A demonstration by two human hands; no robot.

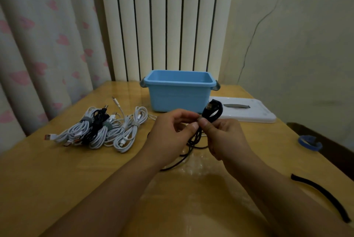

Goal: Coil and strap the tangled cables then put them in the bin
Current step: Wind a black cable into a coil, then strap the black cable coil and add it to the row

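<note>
While both hands pinch it, the black cable (211,114) loops above the right grip (214,131) and left grip (183,127).

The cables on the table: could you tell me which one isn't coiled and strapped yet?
The black cable held in both hands; its tail trails loose, while the others lie strapped in the bundle.

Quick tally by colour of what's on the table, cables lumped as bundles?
White strapped cable bundles: cannot count exactly, several
Black cable, held by both hands: 1
Blue bin: 1
White lid: 1
Black strap: 1
Total besides the bundles: 4
</note>
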